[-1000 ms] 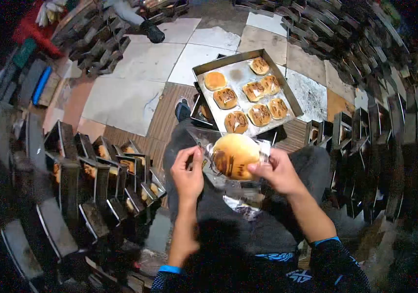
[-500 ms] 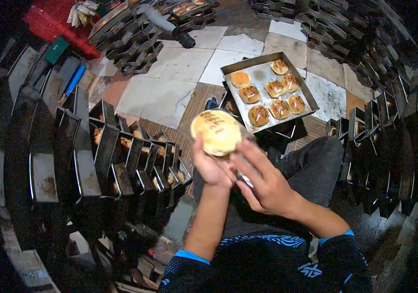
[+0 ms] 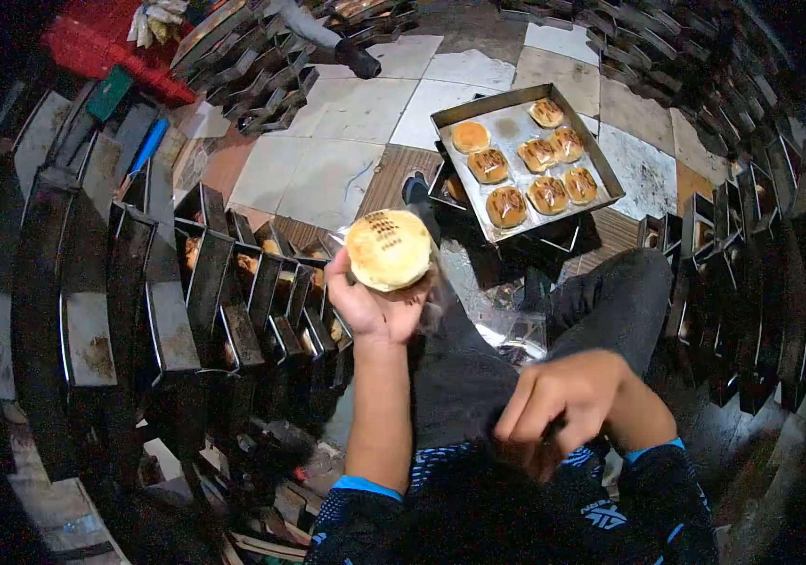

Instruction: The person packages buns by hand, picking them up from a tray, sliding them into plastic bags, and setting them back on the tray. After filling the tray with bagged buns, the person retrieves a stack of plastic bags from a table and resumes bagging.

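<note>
A round pale bun (image 3: 389, 250) with dark print on top lies in my left hand (image 3: 379, 306), which is closed around its lower side. Clear plastic film shows at the bun's edges. My right hand (image 3: 563, 400) is drawn back close to my shirt, its fingers curled downward and slightly blurred. Whatever it may hold is hidden. Crumpled clear plastic (image 3: 516, 330) rests between my legs, just beyond the right hand. Ahead of me is a square metal tray (image 3: 601, 169) with several browned buns (image 3: 546, 195), most of them in clear wrapping.
Long rows of stacked dark metal trays stand at my left (image 3: 172, 330) and right (image 3: 704, 254), some with buns inside. Tiles (image 3: 327, 179) cover the floor ahead. Another person's leg (image 3: 313, 28) reaches in at the top. A red crate (image 3: 106, 52) sits at the upper left.
The right hand has let go of the bun and moved down and back toward my shirt. My left hand has shifted slightly left with the bun.
</note>
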A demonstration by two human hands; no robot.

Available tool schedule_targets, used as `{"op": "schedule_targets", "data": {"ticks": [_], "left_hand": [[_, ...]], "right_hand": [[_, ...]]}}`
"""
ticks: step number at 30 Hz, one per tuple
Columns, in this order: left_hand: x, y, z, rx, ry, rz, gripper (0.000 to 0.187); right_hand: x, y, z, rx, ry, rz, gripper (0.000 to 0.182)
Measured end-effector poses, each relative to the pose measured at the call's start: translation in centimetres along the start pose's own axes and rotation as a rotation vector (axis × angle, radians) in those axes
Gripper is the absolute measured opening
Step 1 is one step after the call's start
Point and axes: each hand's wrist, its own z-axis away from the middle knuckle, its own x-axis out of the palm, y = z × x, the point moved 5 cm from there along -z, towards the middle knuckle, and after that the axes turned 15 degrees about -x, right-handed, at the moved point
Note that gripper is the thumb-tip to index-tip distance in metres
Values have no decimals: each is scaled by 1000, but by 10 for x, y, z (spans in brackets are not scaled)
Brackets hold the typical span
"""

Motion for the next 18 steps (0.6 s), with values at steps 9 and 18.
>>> {"op": "schedule_targets", "data": {"ticks": [9, 18], "left_hand": [[-27, -87, 19, 55, 259, -296, 61], [11, 10, 75, 1332, 410, -1184, 9]], "right_hand": [[-48, -2, 34, -11, 1084, 1543, 19], [-68, -25, 10, 194, 993, 1572, 13]]}}
